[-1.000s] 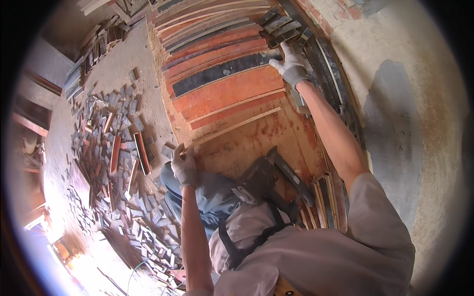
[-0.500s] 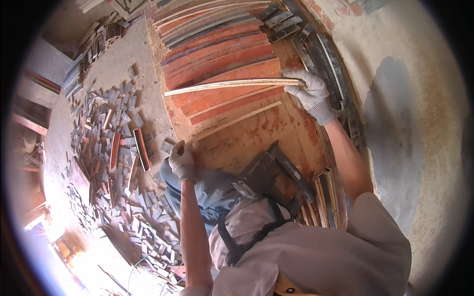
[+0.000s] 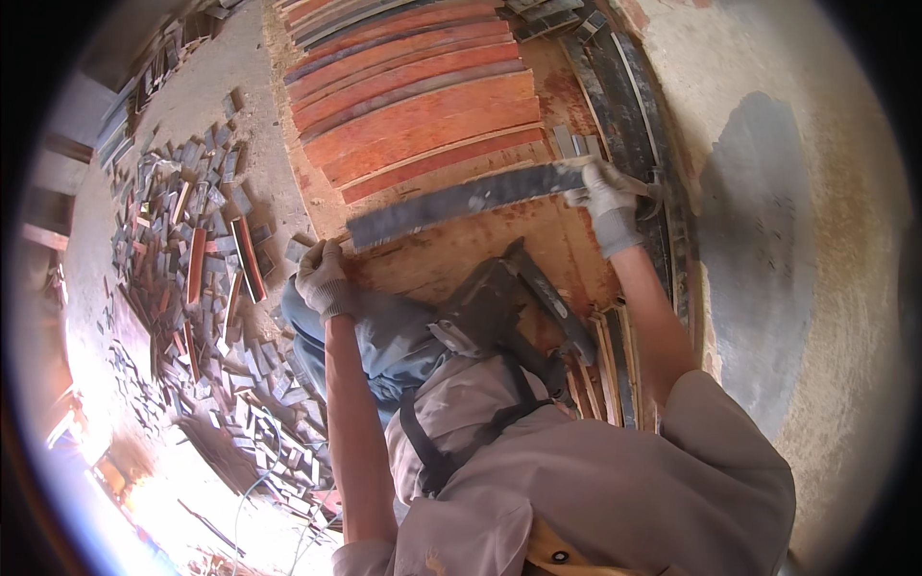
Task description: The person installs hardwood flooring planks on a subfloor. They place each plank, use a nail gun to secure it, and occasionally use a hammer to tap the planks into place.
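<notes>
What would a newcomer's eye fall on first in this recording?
First, the long dark strip across the middle, held at its right end by the right hand, its other end near the left hand. Beyond it, reddish strips lie side by side at top centre. Then a scatter of small pieces covers the floor at left.

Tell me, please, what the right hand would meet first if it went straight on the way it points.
Probably the small grey pieces beyond the right hand, which grips the dark strip, though depth is unclear.
</notes>
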A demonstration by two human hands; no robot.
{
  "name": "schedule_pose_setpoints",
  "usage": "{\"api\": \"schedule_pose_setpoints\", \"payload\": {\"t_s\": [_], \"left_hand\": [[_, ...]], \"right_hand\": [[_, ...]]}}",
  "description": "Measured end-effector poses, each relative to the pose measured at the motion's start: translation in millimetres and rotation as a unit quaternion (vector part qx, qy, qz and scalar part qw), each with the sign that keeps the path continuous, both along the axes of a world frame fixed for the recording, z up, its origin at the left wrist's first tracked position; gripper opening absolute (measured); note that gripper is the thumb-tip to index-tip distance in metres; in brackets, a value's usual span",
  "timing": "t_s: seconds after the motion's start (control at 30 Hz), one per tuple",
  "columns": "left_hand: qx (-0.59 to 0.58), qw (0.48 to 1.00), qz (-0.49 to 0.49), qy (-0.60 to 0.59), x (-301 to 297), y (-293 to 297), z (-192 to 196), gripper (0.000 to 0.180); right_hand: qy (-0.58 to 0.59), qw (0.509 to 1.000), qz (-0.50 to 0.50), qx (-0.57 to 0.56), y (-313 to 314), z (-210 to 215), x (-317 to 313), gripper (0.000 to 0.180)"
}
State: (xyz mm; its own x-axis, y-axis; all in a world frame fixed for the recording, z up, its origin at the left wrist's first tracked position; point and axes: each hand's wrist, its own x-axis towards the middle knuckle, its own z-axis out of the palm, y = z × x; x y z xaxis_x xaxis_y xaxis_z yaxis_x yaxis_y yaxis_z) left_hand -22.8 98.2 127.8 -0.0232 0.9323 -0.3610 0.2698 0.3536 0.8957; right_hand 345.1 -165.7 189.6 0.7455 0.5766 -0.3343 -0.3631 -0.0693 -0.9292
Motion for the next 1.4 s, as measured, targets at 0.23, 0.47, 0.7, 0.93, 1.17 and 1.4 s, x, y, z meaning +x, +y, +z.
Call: {"api": "schedule_pose_setpoints", "payload": {"t_s": [0.23, 0.47, 0.7, 0.93, 1.17, 1.4], "left_hand": [[0.104, 0.983, -0.046, 0.141, -3.9, -1.9, 11.7, 0.026], [0.061, 0.992, -0.01, 0.106, -8.5, 3.3, -2.1, 0.025], [0.098, 0.983, -0.067, 0.142, -10.0, -5.2, 10.0, 0.029], [0.034, 0.995, -0.041, 0.082, -0.4, -19.3, 31.0, 0.036], [0.002, 0.998, -0.028, 0.048, -11.5, -19.1, 27.8, 0.036], [0.029, 0.99, -0.083, 0.113, -23.5, -19.2, 13.2, 0.036]], "right_hand": [[0.029, 0.995, -0.079, -0.063, 27.5, -44.4, -40.8, 0.028], [-0.003, 0.995, -0.056, -0.086, 50.0, -58.4, -36.6, 0.032], [-0.016, 0.992, -0.074, -0.103, 58.9, -48.5, -43.6, 0.034], [-0.014, 0.991, -0.082, -0.109, 61.0, -50.1, -55.5, 0.031], [-0.116, 0.987, -0.069, -0.093, 46.8, -44.2, -60.2, 0.025], [-0.119, 0.98, -0.057, -0.148, 9.9, -58.7, -73.5, 0.029]]}}
